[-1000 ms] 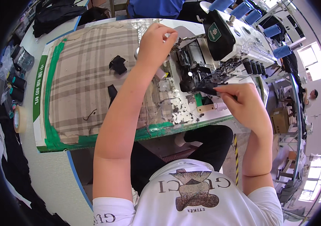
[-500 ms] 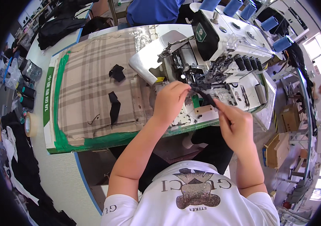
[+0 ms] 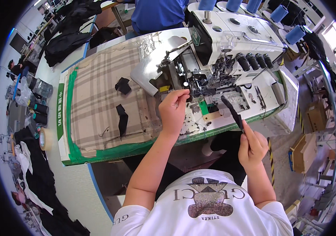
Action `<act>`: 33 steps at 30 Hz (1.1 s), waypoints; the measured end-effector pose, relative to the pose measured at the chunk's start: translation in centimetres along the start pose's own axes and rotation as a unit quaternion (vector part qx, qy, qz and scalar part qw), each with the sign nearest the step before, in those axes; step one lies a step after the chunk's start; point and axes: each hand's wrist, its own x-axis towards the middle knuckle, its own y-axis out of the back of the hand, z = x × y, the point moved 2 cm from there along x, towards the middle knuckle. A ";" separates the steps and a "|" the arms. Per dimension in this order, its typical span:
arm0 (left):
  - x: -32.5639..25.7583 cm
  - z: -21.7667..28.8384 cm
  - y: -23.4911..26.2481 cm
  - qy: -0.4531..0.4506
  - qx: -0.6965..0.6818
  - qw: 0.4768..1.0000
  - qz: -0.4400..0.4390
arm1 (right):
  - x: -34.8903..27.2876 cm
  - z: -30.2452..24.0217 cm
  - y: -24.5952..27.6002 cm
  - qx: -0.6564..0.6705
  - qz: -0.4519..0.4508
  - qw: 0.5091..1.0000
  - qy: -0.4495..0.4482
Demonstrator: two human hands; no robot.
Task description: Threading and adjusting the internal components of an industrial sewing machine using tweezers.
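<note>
My right hand [image 3: 253, 146] pinches the lower end of a narrow black fabric strip [image 3: 233, 111], which sticks up from the fingers, slightly bent, over the front of the machine bed. To its left, my left hand [image 3: 174, 105] is closed in a pinch beside the needle area of a white overlock sewing machine [image 3: 235, 35]. Whatever its fingertips hold, if anything, is too small to make out. Just right of that hand, a green patch [image 3: 203, 107] shows on the machine bed.
A beige checked cloth [image 3: 101, 94], edged with green tape [image 3: 72, 118], covers the table's left part; two black fabric scraps [image 3: 123, 120] lie there. Blue thread cones [image 3: 279, 13] stand behind the machine. Tweezers [image 3: 261, 97] rest at right. Someone in blue [image 3: 158, 15] sits opposite.
My right hand has drawn the black strip right and toward me, away from my left hand. The strip's far end now hangs apart from the left fingertips. My left hand has shifted slightly left.
</note>
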 end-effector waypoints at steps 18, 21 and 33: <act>-2.1 -0.5 0.7 0.291 -0.315 0.901 0.062 | -7.2 2.3 0.7 0.021 -0.117 0.983 0.143; -2.1 -0.2 0.5 0.313 -0.318 0.892 0.074 | -8.0 2.5 0.8 0.024 -0.138 0.981 0.132; 0.2 1.1 -1.0 0.199 -0.246 0.946 0.073 | -9.0 2.4 0.5 0.042 -0.158 0.983 0.089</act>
